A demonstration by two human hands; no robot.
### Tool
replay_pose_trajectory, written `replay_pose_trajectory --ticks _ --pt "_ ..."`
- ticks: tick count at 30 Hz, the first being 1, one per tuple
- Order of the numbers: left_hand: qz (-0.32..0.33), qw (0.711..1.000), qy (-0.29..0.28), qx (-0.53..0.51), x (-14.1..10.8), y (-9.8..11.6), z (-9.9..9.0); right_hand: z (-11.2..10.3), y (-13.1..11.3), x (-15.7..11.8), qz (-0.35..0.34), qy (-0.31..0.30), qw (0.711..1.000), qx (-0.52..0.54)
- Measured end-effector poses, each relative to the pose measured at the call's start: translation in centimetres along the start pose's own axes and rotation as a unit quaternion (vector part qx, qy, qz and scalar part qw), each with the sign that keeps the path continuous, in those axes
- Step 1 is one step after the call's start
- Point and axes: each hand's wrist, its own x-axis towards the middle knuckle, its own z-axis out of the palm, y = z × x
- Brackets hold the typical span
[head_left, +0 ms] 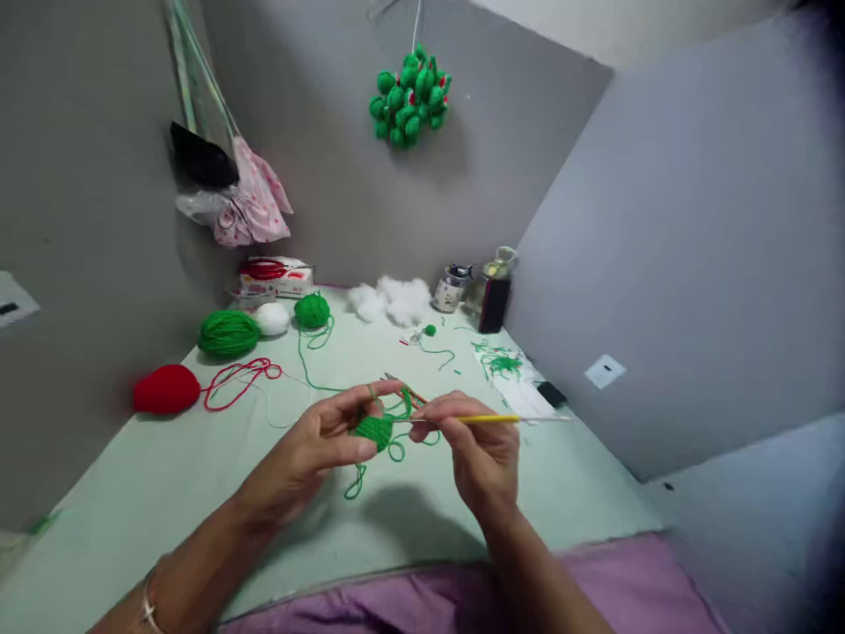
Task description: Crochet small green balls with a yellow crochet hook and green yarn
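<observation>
Stitching done: the piece already has a body of close green rows, so it seems well past its first loops.
Stitching left: a strand runs toward the left hand from the green ball, just left of the stuffing; I judge the piece unfinished, but how many rows remain cannot be told.
Filling: the stuffing lies in a loose white heap; whether any is inside the piece is hidden.
Place of piece: on the near side of the stuffing and well apart from it, held up above the table.
Look of piece: small, bright green, rounded and seemingly soft, its ridges packed tight; the fingers hide part of its outline, and slack loops dangle below and beside it.
Left hand: pinches the piece between thumb and fingers, with yarn carried over the index finger.
Right hand: grips the hook in a pencil-like hold.
Hook: yellow-handled, lying nearly level, its tip at the edge of the piece; whether it is through a stitch is too small to tell.
Clippings: green snips, to the right of the stuffing and nearer than it.
Cluster: many small green pieces with red and white bits, hanging above the stuffing.
</observation>
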Motion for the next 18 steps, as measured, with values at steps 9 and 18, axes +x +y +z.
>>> replay_pose_trajectory --ticks 9,18 --pt "0.044 0.998 -0.012 0.051 -0.6 -1.3 1.0 0.6 0.4 -1.3 0.152 0.002 0.982 0.112" --pt "-0.02 0.994 0.021 -0.105 -0.7 -2.7 2.7 1.7 2.1 -4.0 -0.241 0.05 0.919 -0.308"
